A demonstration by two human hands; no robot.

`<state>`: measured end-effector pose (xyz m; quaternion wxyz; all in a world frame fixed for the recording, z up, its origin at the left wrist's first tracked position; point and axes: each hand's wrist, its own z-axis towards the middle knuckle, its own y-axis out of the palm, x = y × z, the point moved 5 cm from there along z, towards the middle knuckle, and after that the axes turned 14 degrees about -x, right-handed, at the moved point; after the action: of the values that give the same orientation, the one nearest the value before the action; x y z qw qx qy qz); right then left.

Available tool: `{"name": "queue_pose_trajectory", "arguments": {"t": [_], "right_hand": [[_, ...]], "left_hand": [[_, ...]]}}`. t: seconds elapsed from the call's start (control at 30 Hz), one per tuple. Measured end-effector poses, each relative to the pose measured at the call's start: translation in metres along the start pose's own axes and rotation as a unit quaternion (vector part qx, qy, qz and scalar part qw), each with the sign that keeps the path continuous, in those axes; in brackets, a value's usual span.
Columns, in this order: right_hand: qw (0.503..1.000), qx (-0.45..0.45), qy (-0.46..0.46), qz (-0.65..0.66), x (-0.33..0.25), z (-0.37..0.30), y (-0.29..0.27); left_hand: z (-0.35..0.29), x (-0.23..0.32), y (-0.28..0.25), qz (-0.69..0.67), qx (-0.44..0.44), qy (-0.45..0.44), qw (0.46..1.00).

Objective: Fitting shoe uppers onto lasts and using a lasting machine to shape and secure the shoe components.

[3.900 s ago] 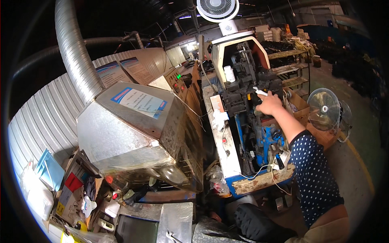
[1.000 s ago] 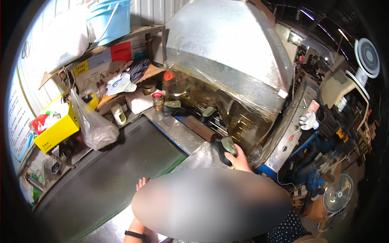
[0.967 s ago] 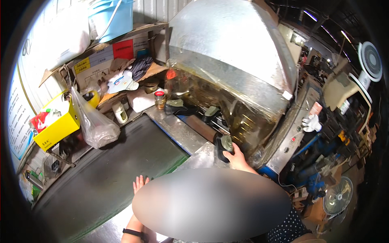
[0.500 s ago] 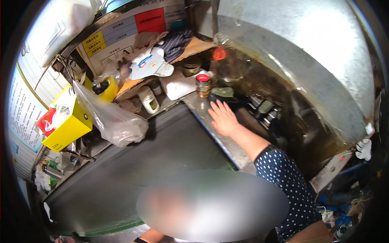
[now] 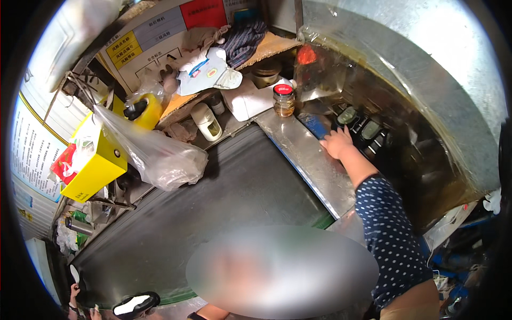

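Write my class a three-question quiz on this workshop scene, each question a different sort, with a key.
1. True or false: the round glass jar with a red lid stands on the grey metal ledge beside the wide dark belt.
2. Which thing is beside the bulging translucent plastic bag? A) a green bucket; B) a bright yellow box; C) a white fan.
3. Which of the person's hands is nearest the black pieces with grey-green tops?
Key: 1 true; 2 B; 3 the right hand.

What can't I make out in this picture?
Head view:
Left hand: smeared by grey oval blur; grip unreadable.
Whether right hand touches black, green-topped shoe: masked by overlap.
Translucent plastic bag: contents clouded by creased film.
Silver metal hood: cut off by picture's edge.
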<state>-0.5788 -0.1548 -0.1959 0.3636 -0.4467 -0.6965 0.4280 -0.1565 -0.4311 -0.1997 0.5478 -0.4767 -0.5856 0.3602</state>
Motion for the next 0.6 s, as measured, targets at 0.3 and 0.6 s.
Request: {"name": "queue_pose_trajectory", "arguments": {"t": [0.3,0.6], "right_hand": [[0.841,0.145,-0.261,0.451,-0.067,-0.389,0.095],[0.926,0.108,-0.257,0.256,-0.183,-0.538,0.162]], "left_hand": [[-0.029,-0.008,0.004,-0.003,0.042,0.011,0.999],[-0.038,-0.006,-0.015,-0.037,0.148,0.053,0.987]]}}
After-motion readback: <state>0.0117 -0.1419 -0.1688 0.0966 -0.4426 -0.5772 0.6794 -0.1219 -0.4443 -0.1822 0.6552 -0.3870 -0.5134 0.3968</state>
